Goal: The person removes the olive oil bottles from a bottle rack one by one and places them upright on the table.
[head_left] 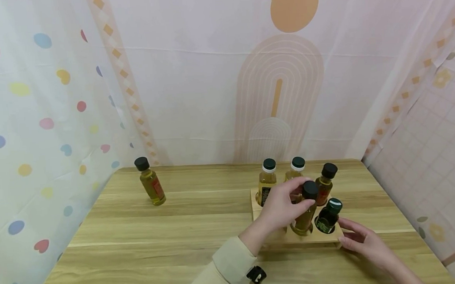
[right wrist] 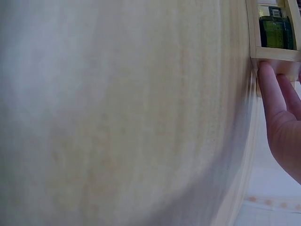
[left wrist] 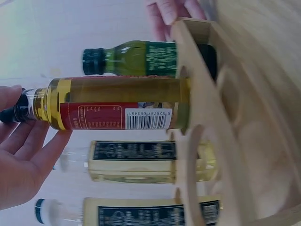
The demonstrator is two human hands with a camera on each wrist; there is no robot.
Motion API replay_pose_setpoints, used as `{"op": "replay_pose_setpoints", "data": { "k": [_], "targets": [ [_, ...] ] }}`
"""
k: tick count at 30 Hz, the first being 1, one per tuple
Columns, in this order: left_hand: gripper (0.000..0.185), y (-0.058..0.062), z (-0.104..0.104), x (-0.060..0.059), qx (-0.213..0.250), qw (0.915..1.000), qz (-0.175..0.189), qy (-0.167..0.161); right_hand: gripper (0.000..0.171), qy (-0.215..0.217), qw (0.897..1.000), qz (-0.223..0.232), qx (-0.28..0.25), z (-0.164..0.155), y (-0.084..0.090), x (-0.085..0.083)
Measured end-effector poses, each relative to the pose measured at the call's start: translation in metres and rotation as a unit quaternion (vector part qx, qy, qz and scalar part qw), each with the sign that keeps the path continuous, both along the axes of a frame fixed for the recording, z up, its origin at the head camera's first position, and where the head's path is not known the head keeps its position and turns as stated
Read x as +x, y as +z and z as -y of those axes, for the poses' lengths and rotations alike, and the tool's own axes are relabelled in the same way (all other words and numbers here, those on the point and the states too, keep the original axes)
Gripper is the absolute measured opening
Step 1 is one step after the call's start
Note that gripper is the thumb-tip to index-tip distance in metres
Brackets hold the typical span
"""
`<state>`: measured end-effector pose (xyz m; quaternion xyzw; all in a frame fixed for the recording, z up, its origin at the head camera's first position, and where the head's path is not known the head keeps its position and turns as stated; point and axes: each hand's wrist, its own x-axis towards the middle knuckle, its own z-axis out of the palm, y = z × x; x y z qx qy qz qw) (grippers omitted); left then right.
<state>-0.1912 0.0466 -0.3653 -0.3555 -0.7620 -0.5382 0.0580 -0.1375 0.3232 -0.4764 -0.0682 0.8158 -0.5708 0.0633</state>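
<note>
One red-labelled bottle (left wrist: 122, 106) in the left grip (head_left: 285, 203), right grip (head_left: 369, 244) at the rack's end

The left grip is clamped on the red-labelled bottle, thumb and fingers pinching it about the black cap and neck. The bottle hangs down from the grip, nearly upright, with its base at the middle front hole of a wooden rack (head_left: 312, 238); how far it reaches in is hard to tell. A barcode shows on its label in the left wrist view. The right grip has its fingers extended and clamped on nothing; they touch the right end of the rack, the thumb near its front corner.

Between the two grips, in the front right hole, stands a dark green bottle (head_left: 327, 220), just beside the right grip. Beyond the left grip, the back row carries a left-hand white-collared bottle (head_left: 266, 184), a middle white-collared bottle (head_left: 293, 175) partly hidden by the fingers, and a black-capped bottle (head_left: 324, 186) at the right.

Well to the left of the left grip, a lone bottle (head_left: 152, 185) with a black cap and red label stands on the tabletop (head_left: 159, 238). Behind everything hangs a pale patterned cloth (head_left: 194, 84). Below the left grip are a cream sleeve (head_left: 225, 265) and a small black device (head_left: 257, 275).
</note>
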Motion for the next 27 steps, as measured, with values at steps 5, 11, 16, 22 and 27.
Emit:
{"op": "replay_pose_setpoints", "data": {
  "k": [5,11,16,22,27],
  "targets": [
    [0.039,0.013,0.005,0.005,0.005,1.0,0.002,0.002,0.06,0.004,1.0,-0.009,-0.001,0.0,0.0,0.0],
    [0.041,0.023,0.016,0.006,0.022,0.9997,0.013,-0.001,0.061,0.001,1.0,-0.001,0.001,0.001,0.001,0.001],
    [0.044,0.024,0.028,0.002,0.033,0.9991,0.027,0.005,0.062,0.005,1.0,0.005,0.008,0.001,0.002,0.002],
    [0.041,0.023,0.05,-0.004,0.051,0.9978,0.039,0.02,0.062,0.002,1.0,0.004,0.011,0.0,0.001,0.001],
    [0.042,0.02,0.07,-0.012,0.078,0.9948,0.042,0.051,0.062,-0.003,1.0,0.005,0.011,0.0,0.001,0.002]
  ]
}}
